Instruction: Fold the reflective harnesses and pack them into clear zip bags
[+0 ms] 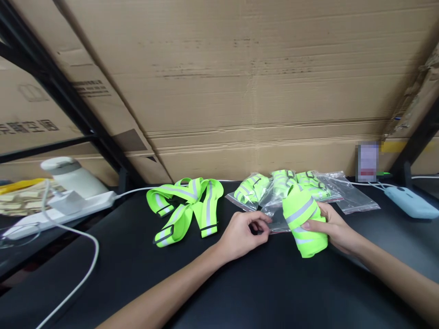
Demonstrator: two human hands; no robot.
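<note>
My right hand (334, 228) is closed around a folded neon-green reflective band (303, 219), held just above the black table (240, 283). My left hand (242, 233) pinches the edge of a clear plastic zip bag (276, 219) lying beside the folded band. Behind them lie several clear bags holding folded green bands (284, 185). To the left, an unfolded green reflective harness (187, 205) lies spread on the table.
A big cardboard box (257, 91) fills the back. An empty clear bag (356, 198) and a light-blue power bank (409, 201) lie at right. A white power strip (61, 208) with a cable and a white device (72, 176) sit at left by a black shelf frame (68, 96).
</note>
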